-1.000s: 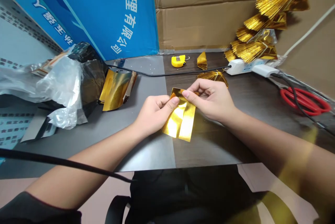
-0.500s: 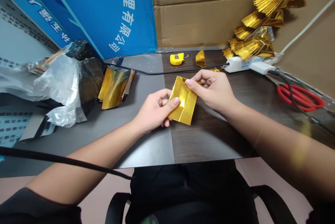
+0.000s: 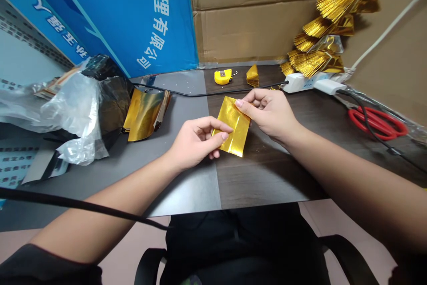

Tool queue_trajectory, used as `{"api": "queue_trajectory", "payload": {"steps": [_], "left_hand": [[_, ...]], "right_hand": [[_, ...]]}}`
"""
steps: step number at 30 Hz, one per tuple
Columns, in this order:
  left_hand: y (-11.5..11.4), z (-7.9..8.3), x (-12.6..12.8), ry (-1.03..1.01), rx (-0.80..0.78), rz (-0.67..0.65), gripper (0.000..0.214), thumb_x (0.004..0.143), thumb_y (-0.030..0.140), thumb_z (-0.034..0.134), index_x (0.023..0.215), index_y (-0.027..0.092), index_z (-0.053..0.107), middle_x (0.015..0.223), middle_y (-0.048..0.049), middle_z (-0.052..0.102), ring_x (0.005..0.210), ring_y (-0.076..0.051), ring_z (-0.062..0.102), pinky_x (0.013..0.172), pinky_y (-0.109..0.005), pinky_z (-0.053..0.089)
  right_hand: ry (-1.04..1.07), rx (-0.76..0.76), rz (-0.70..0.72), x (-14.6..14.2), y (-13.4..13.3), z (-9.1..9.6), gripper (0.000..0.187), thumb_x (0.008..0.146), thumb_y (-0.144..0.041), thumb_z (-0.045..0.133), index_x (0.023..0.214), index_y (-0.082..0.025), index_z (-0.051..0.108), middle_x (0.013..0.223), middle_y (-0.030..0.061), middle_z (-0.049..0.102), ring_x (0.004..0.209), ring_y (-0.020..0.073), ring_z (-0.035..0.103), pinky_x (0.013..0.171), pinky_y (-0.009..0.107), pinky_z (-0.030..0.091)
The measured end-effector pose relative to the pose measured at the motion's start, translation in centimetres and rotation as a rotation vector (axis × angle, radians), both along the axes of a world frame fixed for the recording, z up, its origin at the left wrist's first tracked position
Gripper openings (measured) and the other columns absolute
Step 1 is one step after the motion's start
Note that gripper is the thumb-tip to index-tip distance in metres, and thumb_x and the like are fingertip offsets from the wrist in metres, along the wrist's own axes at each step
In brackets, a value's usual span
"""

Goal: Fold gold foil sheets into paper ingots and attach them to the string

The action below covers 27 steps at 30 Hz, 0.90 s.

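A folded piece of gold foil paper is held just above the dark table in front of me. My left hand pinches its lower left corner between thumb and fingers. Its upper right edge is pinched by my right hand, fingers curled. The foil shows a lengthwise crease down its middle.
A stack of gold foil sheets lies left beside a plastic-wrapped bundle. Folded gold fans pile at the back right near a power strip. Red scissors, a yellow tape measure and a small folded gold piece lie on the table. A black cable crosses low left.
The foil's two loose flaps have been folded shut into a compact rectangle. Both hands kept their pinch and shifted slightly up and away.
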<state>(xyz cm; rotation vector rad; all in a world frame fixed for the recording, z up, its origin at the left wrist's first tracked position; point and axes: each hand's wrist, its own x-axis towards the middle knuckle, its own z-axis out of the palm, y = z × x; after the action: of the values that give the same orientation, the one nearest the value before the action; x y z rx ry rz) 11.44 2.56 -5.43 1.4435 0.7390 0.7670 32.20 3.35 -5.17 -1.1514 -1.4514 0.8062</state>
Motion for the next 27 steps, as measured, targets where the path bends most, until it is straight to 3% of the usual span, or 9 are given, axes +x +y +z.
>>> {"api": "queue_trajectory", "payload": {"steps": [6,9,12,16,19,23,25,27], "left_hand": [[0.2,-0.1,-0.5,-0.110,-0.022,-0.040,0.027,0.086,0.035,0.068,0.099,0.012,0.076,0.081,-0.0072,0.074,0.053,-0.010,0.064,0.051,-0.023,0.054],[0.6,-0.2,-1.0,-0.225,0.037,-0.129,0.038,0.079,0.019,0.056,0.111,0.013,0.076,0.095,-0.0092,0.076,0.072,-0.017,0.070,0.066,-0.030,0.060],[1.1,-0.2,-1.3,-0.179,0.273,-0.083,0.047,0.073,0.009,0.056,0.116,0.018,0.074,0.104,-0.0076,0.074,0.085,-0.017,0.070,0.075,-0.029,0.059],[1.6,0.1,-1.2,-0.058,0.708,0.062,0.021,0.083,0.018,0.071,0.103,0.019,0.078,0.085,-0.0039,0.067,0.077,-0.011,0.061,0.070,-0.023,0.053],[1.6,0.2,-1.2,-0.035,0.855,0.193,0.009,0.086,0.027,0.075,0.092,0.022,0.079,0.080,-0.0015,0.058,0.075,-0.009,0.056,0.070,-0.022,0.051],[1.1,0.5,-1.2,-0.081,0.723,0.242,0.014,0.094,0.031,0.065,0.095,0.019,0.071,0.092,-0.0048,0.067,0.089,-0.013,0.064,0.083,-0.027,0.053],[0.8,0.7,-1.2,-0.094,0.592,0.246,0.017,0.096,0.034,0.061,0.096,0.018,0.065,0.089,-0.0043,0.069,0.082,-0.012,0.065,0.076,-0.024,0.053],[0.6,0.9,-1.1,-0.036,0.500,0.249,0.022,0.095,0.038,0.062,0.094,0.017,0.063,0.083,-0.0027,0.068,0.073,-0.010,0.063,0.067,-0.021,0.050]], "right_hand": [[0.100,-0.145,-0.002,-0.1,0.0,0.1,0.041,0.069,-0.049,0.087,0.063,-0.017,0.062,0.059,0.0015,0.064,0.050,0.0101,0.054,0.046,0.023,0.044],[0.213,-0.229,0.009,-0.2,0.1,0.2,0.044,0.061,-0.049,0.091,0.061,-0.017,0.061,0.059,0.0006,0.063,0.052,0.0096,0.054,0.048,0.023,0.044],[0.323,-0.319,0.047,-0.2,0.3,0.2,0.050,0.053,-0.051,0.094,0.058,-0.017,0.058,0.057,-0.0013,0.061,0.051,0.0089,0.052,0.047,0.022,0.043],[0.386,-0.430,0.094,-0.2,0.2,0.2,0.054,0.049,-0.051,0.096,0.059,-0.017,0.055,0.057,-0.0027,0.059,0.050,0.0080,0.052,0.046,0.021,0.043],[0.284,-0.519,0.197,-0.4,-0.2,0.2,0.050,0.058,-0.052,0.091,0.062,-0.017,0.056,0.059,0.0000,0.062,0.049,0.0091,0.054,0.045,0.022,0.043],[-0.116,-0.531,0.393,-0.8,-0.8,0.1,0.037,0.075,-0.049,0.076,0.068,-0.017,0.059,0.062,0.0039,0.066,0.050,0.0129,0.058,0.046,0.024,0.043],[-0.278,-0.365,0.383,-0.9,-0.9,0.1,0.031,0.079,-0.045,0.070,0.070,-0.017,0.060,0.063,0.0021,0.065,0.054,0.0129,0.057,0.051,0.025,0.043],[-0.290,-0.195,0.356,-0.8,-0.8,0.3,0.032,0.085,-0.046,0.062,0.071,-0.017,0.061,0.065,0.0011,0.062,0.060,0.0133,0.056,0.057,0.026,0.043]]}}
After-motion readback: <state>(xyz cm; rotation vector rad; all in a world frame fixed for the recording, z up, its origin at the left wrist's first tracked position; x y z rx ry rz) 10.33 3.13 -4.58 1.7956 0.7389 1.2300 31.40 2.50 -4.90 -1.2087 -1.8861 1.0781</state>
